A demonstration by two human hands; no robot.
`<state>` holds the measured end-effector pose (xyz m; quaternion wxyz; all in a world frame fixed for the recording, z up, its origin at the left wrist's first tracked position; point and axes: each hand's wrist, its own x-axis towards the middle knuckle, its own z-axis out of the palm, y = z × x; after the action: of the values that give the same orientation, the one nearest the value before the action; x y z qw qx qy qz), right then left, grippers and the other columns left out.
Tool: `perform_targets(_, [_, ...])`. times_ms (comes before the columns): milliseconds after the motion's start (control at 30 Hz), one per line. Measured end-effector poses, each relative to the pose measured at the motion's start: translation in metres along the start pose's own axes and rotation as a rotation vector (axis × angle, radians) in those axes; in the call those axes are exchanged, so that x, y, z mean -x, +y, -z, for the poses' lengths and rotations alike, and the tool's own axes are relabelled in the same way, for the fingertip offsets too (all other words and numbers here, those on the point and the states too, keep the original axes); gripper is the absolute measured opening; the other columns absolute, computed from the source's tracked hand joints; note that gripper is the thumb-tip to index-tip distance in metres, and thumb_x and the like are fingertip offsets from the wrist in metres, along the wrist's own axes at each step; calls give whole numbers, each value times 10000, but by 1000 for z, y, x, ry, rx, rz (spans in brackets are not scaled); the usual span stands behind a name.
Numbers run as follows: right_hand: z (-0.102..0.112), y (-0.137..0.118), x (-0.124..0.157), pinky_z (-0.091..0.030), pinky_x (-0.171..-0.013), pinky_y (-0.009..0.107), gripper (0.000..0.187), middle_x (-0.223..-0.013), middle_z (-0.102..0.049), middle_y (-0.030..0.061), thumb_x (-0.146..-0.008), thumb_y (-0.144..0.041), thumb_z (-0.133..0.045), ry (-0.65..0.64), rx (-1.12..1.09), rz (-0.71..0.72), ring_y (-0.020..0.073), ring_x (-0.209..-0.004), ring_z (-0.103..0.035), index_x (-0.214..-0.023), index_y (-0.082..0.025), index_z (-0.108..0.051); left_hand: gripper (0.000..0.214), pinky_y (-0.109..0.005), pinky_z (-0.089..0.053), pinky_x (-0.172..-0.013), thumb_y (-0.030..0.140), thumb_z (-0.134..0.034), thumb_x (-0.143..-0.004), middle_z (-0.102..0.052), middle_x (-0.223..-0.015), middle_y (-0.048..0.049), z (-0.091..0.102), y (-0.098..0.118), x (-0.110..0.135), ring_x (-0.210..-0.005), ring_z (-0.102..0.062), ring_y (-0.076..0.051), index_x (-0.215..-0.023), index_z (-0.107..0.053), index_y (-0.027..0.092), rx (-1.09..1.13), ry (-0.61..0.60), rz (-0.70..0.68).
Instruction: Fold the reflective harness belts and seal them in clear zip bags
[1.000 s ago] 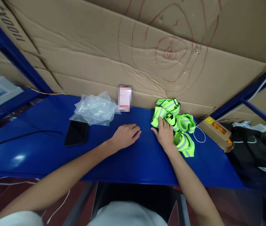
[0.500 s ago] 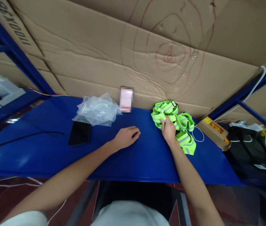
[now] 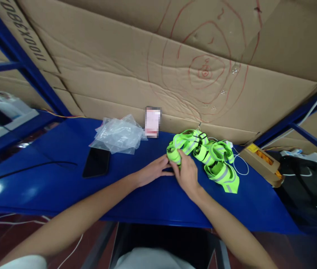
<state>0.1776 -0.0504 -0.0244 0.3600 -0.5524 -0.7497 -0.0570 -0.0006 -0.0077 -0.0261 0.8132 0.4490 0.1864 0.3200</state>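
Pinching a rolled lime-green band (image 3: 174, 155) in the right hand (image 3: 188, 173), at its 11 o'clock; holding the left hand (image 3: 153, 171) spread, with fingertips at the band's 8 o'clock edge; with striped bands (image 3: 209, 158) at its 3 o'clock.

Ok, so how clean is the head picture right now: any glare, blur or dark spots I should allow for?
Head view: bright glare spots at the left of the blue table; same head view, a pixelated patch hides detail near the cardboard; also head view, the black bag sits in murky shade, while the green roll reads slightly soft.
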Motion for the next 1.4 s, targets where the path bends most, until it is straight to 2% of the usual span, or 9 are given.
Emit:
perform_targets(200, [-5, -13, 5, -446, -1079, 489, 609, -1455, -507, 181, -985, -406, -527, -209, -188, 156, 306, -1341, -476, -1509, -144, -359, 484, -383, -547, -915, 444, -767, -818, -646, -1302, -102, -4, -4, -2, -1212, -594, -276, -1237, -648, 232, -12, 308, -3])
perform_targets(400, [5, 6, -5, -454, -1083, 417, 374, -1325, -602, 106, -1031, -308, -420, -127, -425, 65, 224, -1277, -537, -1390, -240, -502, 499, -358, -567, -787, 405, -813, -761, -691, -1221, -96, -6, 2, -4, -1108, -647, -283, -1205, -677, 221, -105, 406, 1])
perform_targets(600, [7, 10, -9, -465, -1041, 470, 530, -1330, -572, 143, -948, -491, -567, -104, -279, -66, 290, -1253, -536, -1385, -200, -488, 454, -371, -534, -902, 357, -778, -786, -695, -1256, -83, -6, 12, -2, -1220, -605, -303, -1211, -688, 226, 30, 360, 11])
perform_targets(867, [11, -2, -5, -439, -1041, 527, 832, -1362, -539, 175, -785, -675, -677, -126, -79, 93, 353, -1273, -502, -1424, -186, -465, 442, -334, -544, -848, 512, -670, -866, -703, -1207, -83, -6, 19, -4, -1104, -648, -261, -1201, -687, 224, 128, 370, 46])
perform_targets(1000, [11, -5, -5, -451, -1053, 505, 575, -1330, -572, 158, -875, -486, -663, -138, -135, 141, 332, -1258, -517, -1361, -205, -536, 572, -357, -545, -853, 617, -679, -821, -676, -1234, -104, 1, 22, -3, -1070, -650, -261, -1251, -642, 241, 91, 192, 27])
perform_targets(1100, [15, 0, -8, -481, -1027, 457, 359, -1228, -639, 127, -924, -373, -616, -21, -316, -21, 281, -1172, -589, -1243, -209, -600, 592, -406, -547, -848, 605, -710, -799, -670, -1182, -120, 4, 23, 0, -986, -668, -264, -1235, -621, 215, -152, 130, -38])
perform_targets(1267, [22, 17, -18, -535, -899, 383, 415, -1067, -688, 59, -874, -525, -642, 212, -674, -501, 232, -1005, -655, -1135, -203, -625, 592, -393, -509, -919, 467, -815, -740, -581, -1200, -109, 5, 21, 4, -1042, -606, -241, -1208, -560, 208, -887, 485, -546])
perform_targets(1333, [23, 22, -21, -556, -804, 353, 419, -969, -697, 43, -890, -557, -601, 194, -853, -610, 220, -919, -675, -1100, -196, -630, 737, -419, -457, -1029, 431, -859, -693, -467, -1369, -136, 6, 23, 4, -1227, -523, -279, -1289, -477, 224, -953, 521, -704])
perform_targets(1400, [23, 24, -23, -558, -727, 330, 409, -891, -704, 33, -900, -567, -583, 103, -988, -664, 212, -832, -685, -1046, -190, -646, 843, -435, -415, -1086, 431, -850, -709, -411, -1442, -142, 7, 25, 3, -1309, -477, -292, -1384, -375, 257, -882, 417, -704])
